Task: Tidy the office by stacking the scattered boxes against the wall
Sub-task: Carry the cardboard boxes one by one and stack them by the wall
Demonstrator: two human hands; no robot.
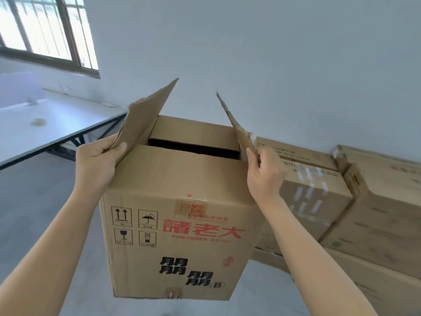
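A tall brown cardboard box (175,224) with red and black printed characters stands in front of me on the grey floor. Its top is partly open: two inner flaps lie flat with a dark gap between them. My left hand (98,160) pinches the left outer flap (145,115), which stands raised and tilted. My right hand (264,172) pinches the right outer flap (237,124), also raised. To the right, several closed cardboard boxes (355,201) are stacked against the pale wall (273,65).
A white desk (45,126) on dark legs stands at the left under a barred window (43,30). Grey floor (41,213) lies open between the desk and the tall box. The stack of boxes fills the lower right corner.
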